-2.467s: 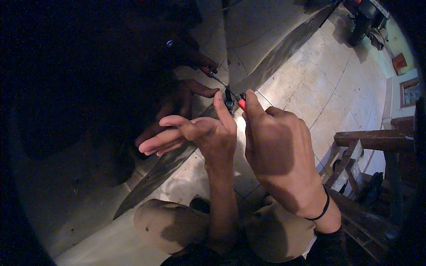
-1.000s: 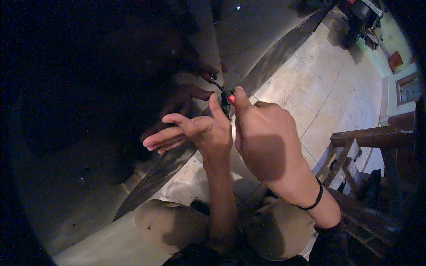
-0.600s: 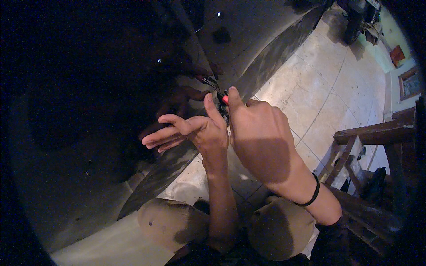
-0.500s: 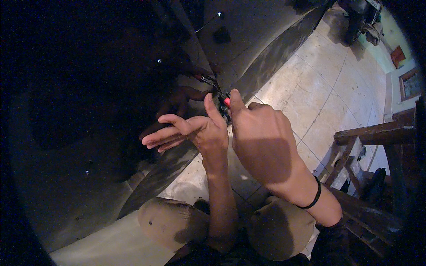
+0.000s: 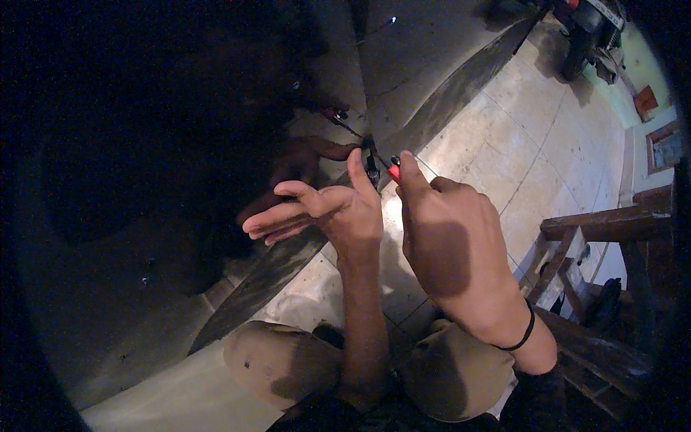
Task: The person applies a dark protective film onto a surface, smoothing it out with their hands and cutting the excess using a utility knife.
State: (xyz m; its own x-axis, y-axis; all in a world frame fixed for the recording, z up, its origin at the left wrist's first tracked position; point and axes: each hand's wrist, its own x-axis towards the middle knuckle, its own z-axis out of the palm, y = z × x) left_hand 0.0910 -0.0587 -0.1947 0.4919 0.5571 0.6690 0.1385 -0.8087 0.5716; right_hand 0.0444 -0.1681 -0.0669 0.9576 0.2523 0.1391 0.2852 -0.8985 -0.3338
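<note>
My left hand (image 5: 338, 209) pinches a small dark part (image 5: 372, 173) between thumb and forefinger, its other fingers spread out to the left. Just to its right, my right hand (image 5: 446, 245) grips a small red-handled tool (image 5: 394, 171), whose tip meets the dark part. Both hands work against a glossy dark panel (image 5: 432, 93) that stands upright on the floor. A dim reflection of a hand (image 5: 306, 155) shows in the panel. A black band sits on my right wrist.
My knees in tan trousers (image 5: 281, 360) are at the bottom. Pale floor tiles (image 5: 533, 137) stretch to the right. A dark wooden frame (image 5: 604, 223) stands at the right edge, and a parked motorbike (image 5: 586, 29) is at the top right. The left side is in deep shadow.
Both hands keep their grips at the same spot on the panel. The view has tilted a little, so more of the dark panel shows above the hands.
</note>
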